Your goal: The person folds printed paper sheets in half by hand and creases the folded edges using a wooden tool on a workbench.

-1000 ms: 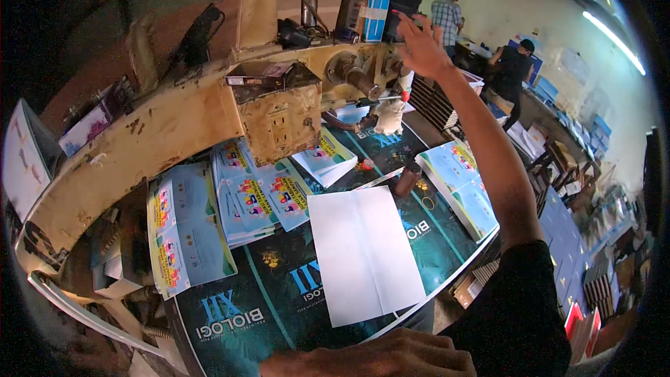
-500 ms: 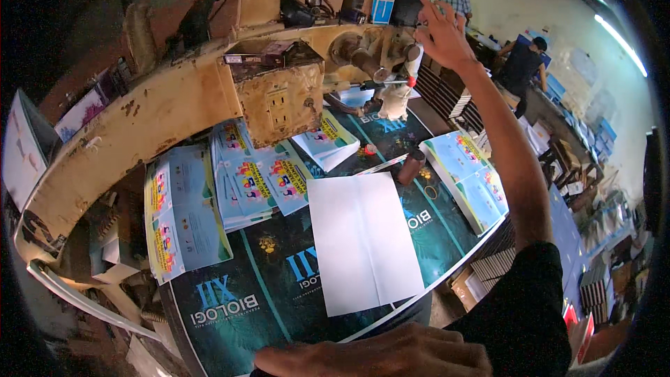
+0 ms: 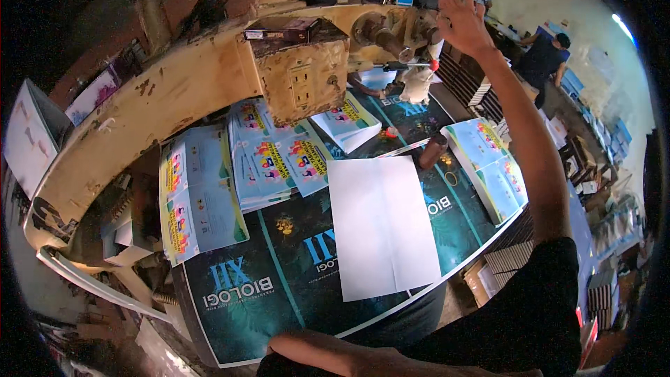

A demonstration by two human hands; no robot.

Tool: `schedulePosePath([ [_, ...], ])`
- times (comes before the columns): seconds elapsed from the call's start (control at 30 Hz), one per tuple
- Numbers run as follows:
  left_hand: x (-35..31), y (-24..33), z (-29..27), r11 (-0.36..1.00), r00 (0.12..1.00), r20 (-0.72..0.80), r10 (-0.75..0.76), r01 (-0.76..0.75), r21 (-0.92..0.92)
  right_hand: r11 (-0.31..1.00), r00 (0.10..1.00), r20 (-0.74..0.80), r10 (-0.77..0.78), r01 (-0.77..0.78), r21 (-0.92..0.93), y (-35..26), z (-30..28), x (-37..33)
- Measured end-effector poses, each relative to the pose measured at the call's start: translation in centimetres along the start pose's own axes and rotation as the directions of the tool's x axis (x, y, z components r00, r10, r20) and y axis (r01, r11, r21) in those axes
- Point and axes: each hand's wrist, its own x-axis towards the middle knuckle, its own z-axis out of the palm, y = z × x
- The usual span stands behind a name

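Note:
My right hand (image 3: pixel 464 22) is raised at the upper right, beside the machine's pipe fittings. Its fingers are bent and apart, with nothing visible in them; whether the fingertips touch the dark box behind is unclear. Low at the bottom edge lies my left hand (image 3: pixel 314 352), only partly in view, with its fingers hidden. A blank white sheet (image 3: pixel 385 227) with a faint central crease lies on the dark printed table cover (image 3: pixel 279 307). Beyond it are stacks of colourful printed covers (image 3: pixel 269 157) and a small dark cylinder (image 3: pixel 433 151). Neither hand touches the sheet.
A worn beige machine arm (image 3: pixel 153 91) curves over the table, carrying a rusty box (image 3: pixel 305 77). A white cloth-wrapped part (image 3: pixel 417 84) hangs below its fittings. Another printed stack (image 3: pixel 488 167) lies at the right. Two people (image 3: pixel 543 63) are farther back among piles of paper.
The view has shifted, so the table and machine sit further right and higher. My right hand stays raised by the machine. My left hand's fingers no longer show.

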Motion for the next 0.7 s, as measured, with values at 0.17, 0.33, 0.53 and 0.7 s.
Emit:
schedulePosePath([
  [0.17,0.0,-0.2,-0.1,1.0,1.0,0.01,0.004,-0.003,-0.013,0.992,0.994,0.06,0.091,-0.096,0.081,0.8,0.5,-0.2],
  [0.33,-0.2,-0.2,-0.1,1.0,1.0,0.015,0.0,0.0,-0.023,0.986,0.998,0.066,0.0,-0.011,0.165,-0.3,-0.1,-0.3],
  [0.53,-0.1,-0.1,-0.1,1.0,1.0,0.009,0.0,0.0,-0.018,0.975,1.0,0.012,-0.007,0.004,0.221,-0.3,-1.0,-0.4],
  [0.7,0.0,0.0,-0.1,1.0,1.0,0.009,0.008,-0.008,-0.014,0.971,0.992,0.119,0.038,-0.065,0.229,-0.2,-1.1,0.3],
])
